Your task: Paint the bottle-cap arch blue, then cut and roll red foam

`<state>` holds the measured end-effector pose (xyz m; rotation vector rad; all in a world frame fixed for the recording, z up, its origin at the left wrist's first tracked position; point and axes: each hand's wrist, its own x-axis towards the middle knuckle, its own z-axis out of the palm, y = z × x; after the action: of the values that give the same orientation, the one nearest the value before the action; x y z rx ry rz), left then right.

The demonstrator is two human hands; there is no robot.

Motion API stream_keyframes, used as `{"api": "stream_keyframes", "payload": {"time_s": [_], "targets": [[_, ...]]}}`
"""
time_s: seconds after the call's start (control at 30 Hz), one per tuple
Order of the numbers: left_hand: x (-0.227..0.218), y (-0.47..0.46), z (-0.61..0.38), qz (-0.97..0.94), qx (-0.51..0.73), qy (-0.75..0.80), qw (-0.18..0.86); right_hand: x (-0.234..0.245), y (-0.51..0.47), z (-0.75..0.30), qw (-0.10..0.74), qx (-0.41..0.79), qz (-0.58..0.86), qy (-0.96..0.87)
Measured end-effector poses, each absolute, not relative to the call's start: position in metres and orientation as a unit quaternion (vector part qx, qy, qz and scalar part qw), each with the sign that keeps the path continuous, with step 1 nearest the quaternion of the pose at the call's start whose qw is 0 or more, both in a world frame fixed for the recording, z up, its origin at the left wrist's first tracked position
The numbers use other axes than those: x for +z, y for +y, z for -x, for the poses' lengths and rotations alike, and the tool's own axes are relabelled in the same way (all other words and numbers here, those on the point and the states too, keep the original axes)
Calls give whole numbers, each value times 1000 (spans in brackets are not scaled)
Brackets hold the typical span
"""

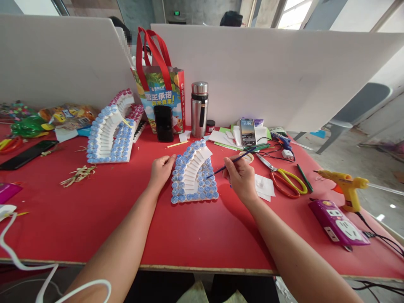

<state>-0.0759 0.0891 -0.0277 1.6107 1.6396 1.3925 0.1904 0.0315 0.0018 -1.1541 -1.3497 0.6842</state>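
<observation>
A small white staircase model [191,172] stands on the red table before me, its curved steps framed by rows of blue-and-white rolled rosettes. At its left edge, my left hand [161,171] is closed, with thumb and fingertips gripping the side. My right hand [241,176] pinches a thin dark-handled paintbrush [232,162]. The brush's tip meets the blue rosettes on the model's right part. Behind the fingers of the right hand, a small round container [248,157] is partly hidden. A similar model [110,134], with blue and magenta rosettes, stands to the left.
Scissors [288,183], a yellow glue gun [347,187] and a purple power strip [339,223] lie at right. Behind stand a steel flask [199,109], a shopping bag [162,97] and a lit phone [248,131]. A white cable [19,263] loops at lower left.
</observation>
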Motion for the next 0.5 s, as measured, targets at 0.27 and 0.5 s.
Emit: {"api": "stream_keyframes", "payload": {"time_s": [0.27,0.5], "targets": [[-27,89,75,-583,504,596,224,1,34,-192,577,287,506,-573],[-29,90,77,-584,500,599,224,3,35,-192,598,282,495,-564]]}}
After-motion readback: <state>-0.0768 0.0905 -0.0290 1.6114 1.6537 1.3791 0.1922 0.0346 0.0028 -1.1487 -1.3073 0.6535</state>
